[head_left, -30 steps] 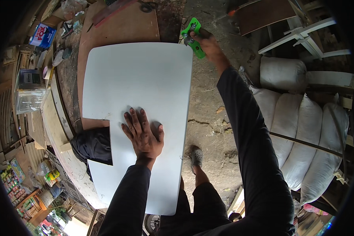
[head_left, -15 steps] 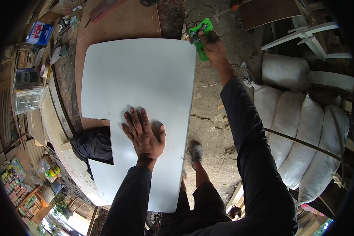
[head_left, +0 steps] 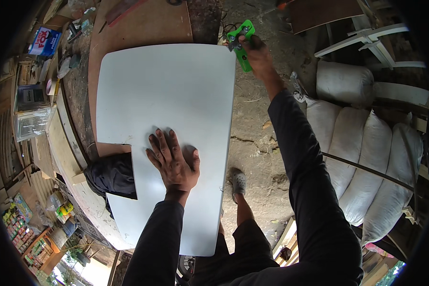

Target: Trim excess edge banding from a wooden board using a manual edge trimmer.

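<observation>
A large white panel (head_left: 167, 95) with a square notch in its left side lies flat on the workbench. Fingers spread, my left hand (head_left: 174, 164) rests flat on the panel's middle, to the right of the notch. At the panel's far right corner, my right hand (head_left: 257, 57) grips a green edge trimmer (head_left: 240, 45) with metal screws or rollers on it. The tool sits against or very close to that corner; exact contact is too small to tell. My thumb lies over the tool, and some fingers are hidden behind it.
A brown board (head_left: 148, 28) extends under the panel, with a red tool (head_left: 124, 12) on it. Black cloth (head_left: 112, 176) fills the notch area. Full white sacks (head_left: 345, 143) lie at right, beside white wooden frames (head_left: 372, 43). A blue can (head_left: 45, 42) stands at far left.
The whole view has shifted very slightly. Both hands, the panel and the green trimmer keep nearly the same places relative to each other.
</observation>
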Tool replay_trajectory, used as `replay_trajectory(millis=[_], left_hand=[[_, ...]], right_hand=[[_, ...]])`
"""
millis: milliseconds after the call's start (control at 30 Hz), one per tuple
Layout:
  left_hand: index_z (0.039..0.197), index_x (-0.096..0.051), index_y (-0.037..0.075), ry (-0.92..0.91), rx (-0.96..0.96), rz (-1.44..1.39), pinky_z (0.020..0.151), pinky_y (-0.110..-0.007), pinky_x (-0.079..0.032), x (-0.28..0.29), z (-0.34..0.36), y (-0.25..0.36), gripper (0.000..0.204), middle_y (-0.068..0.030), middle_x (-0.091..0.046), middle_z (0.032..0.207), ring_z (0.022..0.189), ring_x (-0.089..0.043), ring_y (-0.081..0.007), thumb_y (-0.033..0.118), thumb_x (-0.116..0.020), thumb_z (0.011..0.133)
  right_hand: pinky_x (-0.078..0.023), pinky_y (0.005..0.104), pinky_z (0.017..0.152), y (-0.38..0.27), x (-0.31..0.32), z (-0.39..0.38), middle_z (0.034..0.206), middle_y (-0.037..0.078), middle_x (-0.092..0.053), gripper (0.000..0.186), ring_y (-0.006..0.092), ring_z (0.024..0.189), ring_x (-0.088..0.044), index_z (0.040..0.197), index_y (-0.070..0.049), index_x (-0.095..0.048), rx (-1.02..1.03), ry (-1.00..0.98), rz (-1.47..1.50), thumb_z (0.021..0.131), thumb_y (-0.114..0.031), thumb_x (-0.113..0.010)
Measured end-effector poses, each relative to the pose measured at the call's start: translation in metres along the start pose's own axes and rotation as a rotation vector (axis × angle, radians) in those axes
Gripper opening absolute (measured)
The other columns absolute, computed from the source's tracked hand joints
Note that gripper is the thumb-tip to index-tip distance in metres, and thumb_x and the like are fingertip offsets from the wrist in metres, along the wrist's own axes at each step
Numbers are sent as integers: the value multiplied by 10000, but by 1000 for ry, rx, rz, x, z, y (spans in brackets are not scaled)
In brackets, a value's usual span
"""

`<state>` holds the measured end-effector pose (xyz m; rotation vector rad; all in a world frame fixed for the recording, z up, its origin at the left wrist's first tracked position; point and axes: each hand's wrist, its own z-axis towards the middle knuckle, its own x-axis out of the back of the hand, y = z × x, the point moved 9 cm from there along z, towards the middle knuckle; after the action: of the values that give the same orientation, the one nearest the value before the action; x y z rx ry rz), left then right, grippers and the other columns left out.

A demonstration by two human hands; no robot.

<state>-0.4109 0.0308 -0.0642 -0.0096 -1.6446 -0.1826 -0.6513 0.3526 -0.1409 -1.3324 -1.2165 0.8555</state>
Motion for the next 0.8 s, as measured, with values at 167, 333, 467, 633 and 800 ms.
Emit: replay_trajectory(millis=[167,333,467,633,800], left_hand=[[1636,-224,56,-12,2,22,1217,-697,-71,0,0,-4,852,-236,-95,1706,1577,-49,-472,530,-509,987],[1638,-213,56,-13,3,22,1215,-699,-74,-2,2,2,852,-236,-89,1706,1576,-47,-473,530,-502,991],[1639,-206,59,1,-7,-2,1219,-695,-74,1,2,0,865,-237,-86,1705,1578,-37,-469,502,-543,977],[1639,-208,60,-20,4,-15,1216,-702,-67,-2,0,-3,868,-237,-84,1705,1578,-36,-469,493,-555,972],[1639,-212,58,-25,5,-19,1213,-705,-73,-1,1,1,863,-239,-89,1706,1577,-46,-473,497,-546,975]], right_hand=[[-463,345,755,-8,-4,-19,945,41,-650,539,145,848,-545,1178,-35,-647,-27,45,74,979,-535,-685],[-461,329,747,-4,-1,8,931,27,-657,497,129,840,-544,1169,-35,-654,77,-25,51,991,-497,-690],[-478,341,715,0,-4,6,924,53,-666,470,140,818,-568,1156,-29,-654,63,-30,73,997,-470,-687],[-496,358,693,5,0,-9,909,85,-677,458,164,786,-592,1145,-23,-652,41,65,56,1001,-457,-676],[-447,347,736,7,6,-25,941,29,-644,351,133,836,-543,1070,-44,-641,-9,200,118,1016,-388,-683]])
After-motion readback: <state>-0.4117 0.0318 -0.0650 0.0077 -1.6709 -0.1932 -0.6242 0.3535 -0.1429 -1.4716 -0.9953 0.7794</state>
